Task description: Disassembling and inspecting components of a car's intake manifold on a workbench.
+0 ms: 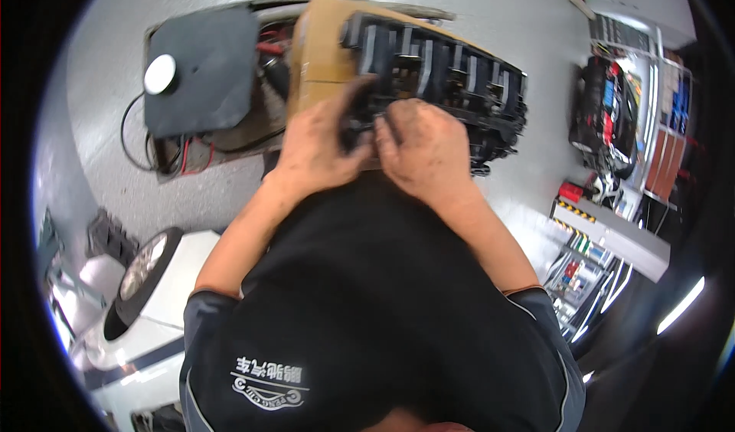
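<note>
A black ribbed plastic engine part, by its look an intake manifold (pixel 429 68), lies across a cardboard box (pixel 315 53) in front of me. My left hand (pixel 315 147) curves its fingers and thumb around a dark rounded piece at the near left end of the manifold; motion smears the fingertips. Close beside it, my right hand (pixel 425 147) is closed over the manifold's near edge, thumb and fingers pressed together. Whatever lies between those right fingers is hidden. Dark smudges mark both hands.
Box and manifold rest on a cart (pixel 172 173) with red and black cables. Left on it is a dark square panel (pixel 200 72) with a white round disc (pixel 160 74). A white car (pixel 176 286) stands lower left; a grey workbench (pixel 620 237) and shelves are at right.
</note>
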Available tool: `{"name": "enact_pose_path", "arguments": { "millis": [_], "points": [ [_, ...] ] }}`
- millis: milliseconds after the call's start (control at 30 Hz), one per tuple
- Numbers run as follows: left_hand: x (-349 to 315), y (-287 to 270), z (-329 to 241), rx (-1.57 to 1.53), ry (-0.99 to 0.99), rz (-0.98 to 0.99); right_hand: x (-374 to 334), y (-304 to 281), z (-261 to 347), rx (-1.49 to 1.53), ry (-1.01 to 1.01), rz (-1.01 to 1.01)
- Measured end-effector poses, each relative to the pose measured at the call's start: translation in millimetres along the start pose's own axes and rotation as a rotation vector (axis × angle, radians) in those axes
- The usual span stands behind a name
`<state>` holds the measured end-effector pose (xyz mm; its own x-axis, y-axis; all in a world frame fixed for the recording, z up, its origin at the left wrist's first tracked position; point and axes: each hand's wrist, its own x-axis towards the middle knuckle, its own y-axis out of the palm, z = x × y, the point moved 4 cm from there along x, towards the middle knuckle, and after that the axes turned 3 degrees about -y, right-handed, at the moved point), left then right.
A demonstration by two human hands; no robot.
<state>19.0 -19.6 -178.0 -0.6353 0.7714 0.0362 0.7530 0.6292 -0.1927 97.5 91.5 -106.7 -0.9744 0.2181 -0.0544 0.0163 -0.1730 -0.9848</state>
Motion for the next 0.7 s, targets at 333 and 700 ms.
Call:
{"name": "enact_pose_path", "arguments": {
  "millis": [333,700],
  "points": [
    [-17.2,11.6,-78.1,-1.138,-0.439,0.047,-47.5,-49.3,10.0,0.334,-0.289,-0.552],
    [-5.1,102.7,-88.8,-0.798,-0.472,0.334,-127.1,-53.5,-73.6,0.268,0.175,-0.608]
  ]
}}
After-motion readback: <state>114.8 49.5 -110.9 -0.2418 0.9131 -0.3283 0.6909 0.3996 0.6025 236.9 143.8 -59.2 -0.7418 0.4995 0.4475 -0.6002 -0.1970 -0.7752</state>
